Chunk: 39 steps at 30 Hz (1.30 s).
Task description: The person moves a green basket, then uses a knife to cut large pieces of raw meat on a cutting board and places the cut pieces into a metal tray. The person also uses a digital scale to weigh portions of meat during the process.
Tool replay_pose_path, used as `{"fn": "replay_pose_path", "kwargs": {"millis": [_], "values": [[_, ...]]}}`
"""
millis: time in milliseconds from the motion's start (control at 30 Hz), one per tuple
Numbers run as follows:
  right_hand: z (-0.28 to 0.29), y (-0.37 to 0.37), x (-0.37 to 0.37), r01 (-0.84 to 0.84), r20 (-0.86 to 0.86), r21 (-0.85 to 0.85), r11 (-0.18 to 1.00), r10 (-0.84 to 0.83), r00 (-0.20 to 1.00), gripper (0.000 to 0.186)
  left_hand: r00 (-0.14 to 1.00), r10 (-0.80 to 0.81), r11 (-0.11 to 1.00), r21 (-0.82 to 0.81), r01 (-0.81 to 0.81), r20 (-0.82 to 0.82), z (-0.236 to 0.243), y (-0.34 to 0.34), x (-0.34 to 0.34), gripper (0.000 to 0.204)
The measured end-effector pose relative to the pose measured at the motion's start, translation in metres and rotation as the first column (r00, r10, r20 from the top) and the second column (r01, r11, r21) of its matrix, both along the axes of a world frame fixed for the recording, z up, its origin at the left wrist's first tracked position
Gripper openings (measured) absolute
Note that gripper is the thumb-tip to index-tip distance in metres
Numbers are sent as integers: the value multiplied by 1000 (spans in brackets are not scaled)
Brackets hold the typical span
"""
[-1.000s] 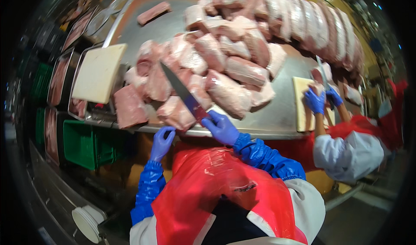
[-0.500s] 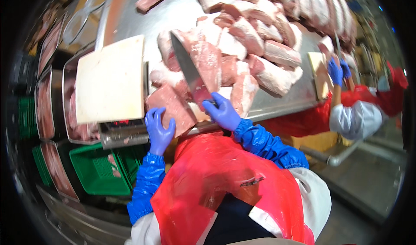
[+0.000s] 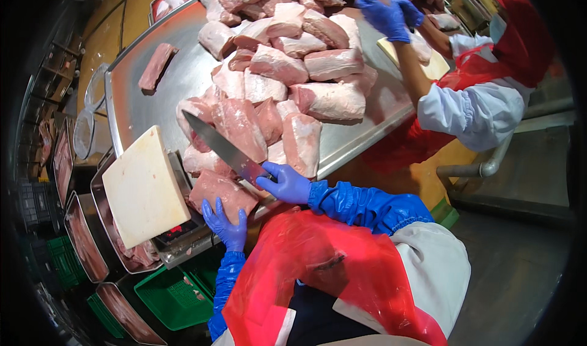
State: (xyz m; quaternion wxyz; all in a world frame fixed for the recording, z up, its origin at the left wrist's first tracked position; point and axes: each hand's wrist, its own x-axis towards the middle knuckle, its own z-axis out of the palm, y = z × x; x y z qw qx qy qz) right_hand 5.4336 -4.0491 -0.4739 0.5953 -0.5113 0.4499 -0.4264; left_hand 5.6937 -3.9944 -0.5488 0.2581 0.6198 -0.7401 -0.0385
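In my right hand [image 3: 287, 184] is a large knife [image 3: 223, 147], its broad blade pointing up and left over the meat. My left hand [image 3: 226, 225], fingers spread, rests against the near end of a thick block of pink meat [image 3: 223, 193] at the table's near edge. Both hands wear blue-violet gloves. Just beyond the block lie several more cuts of meat [image 3: 241, 126], partly under the blade. To the left, a white cutting board [image 3: 147, 187] lies tilted in view on top of a scale [image 3: 177, 231], of which only part shows.
Pale, fatty meat pieces [image 3: 278, 64] are heaped across the metal table [image 3: 140, 110]. One strip of meat [image 3: 158, 66] lies apart. Meat-filled trays [image 3: 85, 236] and a green crate [image 3: 174, 297] stand at left. A co-worker's gloved hands [image 3: 385, 15] work at far right.
My view has turned, so the table appears rotated and more of the co-worker shows. My right hand still holds the knife, and my left hand stays on the meat block.
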Motion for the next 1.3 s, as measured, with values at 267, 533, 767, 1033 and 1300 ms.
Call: {"fn": "replay_pose_path", "kwargs": {"millis": [267, 533, 767, 1033, 1300], "values": [[2, 8, -41, -81, -82, -49, 996, 77, 994, 31, 999, 46, 999, -25, -46, 1, 2, 1, -12, 70], [2, 6, -60, -98, -55, -40, 994, 95, 994, 30, 997, 81, 996, -34, -81, 10, -1, 2, -22, 68], [-13, -6, -29, -155, 30, 174, 972, 152, 988, 25, 988, 154, 986, 68, -153, -14, 9, 9, -17, 67], [1, -26, 35, -117, 85, 229, 966, 100, 991, 19, 922, 72, 984, 181, -2, -381, 55, 20, 38, 26], [58, -52, 156, 126, 156, -39, 991, -119, 981, 16, 750, 310, 880, -122, -459, -585, 83, 43, 237, 10]]}}
